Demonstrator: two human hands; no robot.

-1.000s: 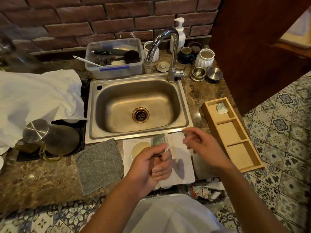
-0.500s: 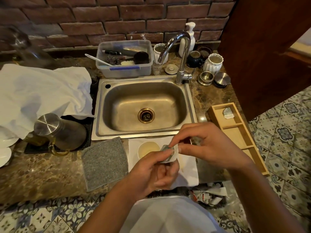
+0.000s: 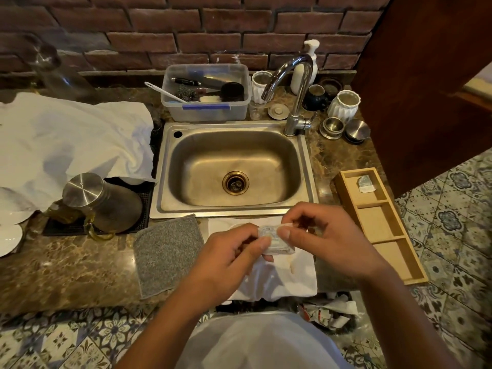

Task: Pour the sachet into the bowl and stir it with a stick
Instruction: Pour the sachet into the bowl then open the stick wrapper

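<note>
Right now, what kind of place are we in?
Probably a small kitchen or tea-prep counter: a steel sink with a tap set in a marble counter, a soap pump bottle behind it, and cups and tins alongside.

tub point(image 3: 206, 111) behind sink point(image 3: 306, 166), tray point(image 3: 343, 182) right, mat point(image 3: 167, 251) in front

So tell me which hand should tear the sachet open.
Probably the right hand: its thumb and fingertips pinch the top edge of the sachet, while the left hand grips its lower body, steadying it.
</note>
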